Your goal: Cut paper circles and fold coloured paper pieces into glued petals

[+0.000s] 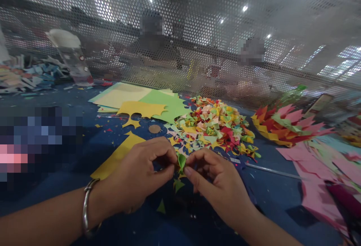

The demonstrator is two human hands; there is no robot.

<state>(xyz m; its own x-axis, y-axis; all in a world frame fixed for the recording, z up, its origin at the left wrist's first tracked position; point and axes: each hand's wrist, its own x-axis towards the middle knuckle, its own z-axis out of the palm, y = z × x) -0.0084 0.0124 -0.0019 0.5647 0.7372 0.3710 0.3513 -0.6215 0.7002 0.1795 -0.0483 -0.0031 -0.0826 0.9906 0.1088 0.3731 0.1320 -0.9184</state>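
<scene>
A small green folded paper piece (181, 159) is held upright between my two hands, its loop facing up. My left hand (149, 167), with a silver bangle at the wrist, pinches its left side. Thumb and forefinger of my right hand (216, 178) close on its right side. Just below lie green paper scraps (161, 206) on the dark blue table (118, 216). Beyond my fingers spreads a heap of small folded paper pieces (214, 120) in red, yellow, green and pink. A yellow paper sheet (118, 159) lies partly behind my left hand.
Stacked pale yellow and green paper sheets (121, 93) lie at the back, with a cut-out yellow sheet (142, 109) in front. Rightward are a spiky paper stack (287, 125) and pink paper offcuts (313, 178). A clear cup (75, 61) stands back left before a perforated metal screen (194, 24).
</scene>
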